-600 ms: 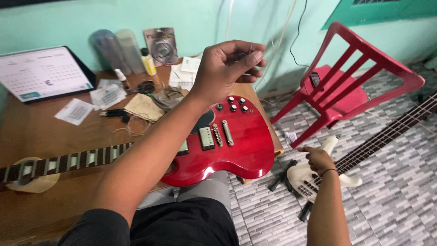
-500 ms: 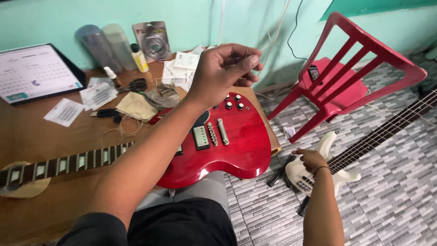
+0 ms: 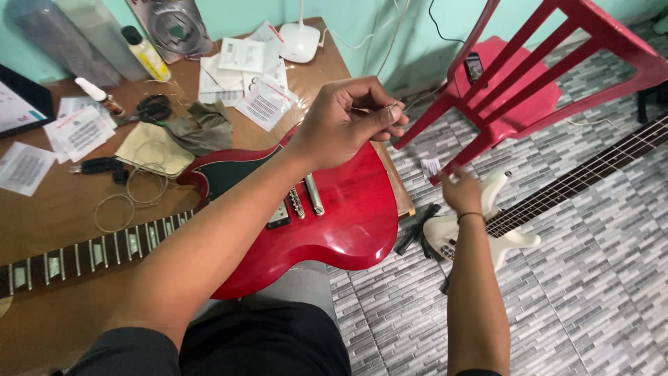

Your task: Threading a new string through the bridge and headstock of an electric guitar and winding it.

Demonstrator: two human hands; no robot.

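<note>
A red electric guitar lies on the wooden table, its body hanging over the near edge above my lap and its neck running left. My left hand hovers over the body, with thumb and fingers pinched on a thin guitar string. My right hand is lower and to the right, blurred, just above a white bass guitar lying on the tiled floor. Whether it holds anything is unclear.
A red plastic chair stands on the floor right of the table. On the table are loose coiled strings, a tan cloth, papers, a yellow bottle and a tablet. Dark tools lie beside the bass.
My right hand has lifted off the white bass body and moved up. My left hand keeps its pinch on the string. The view has tilted closer to the table.
</note>
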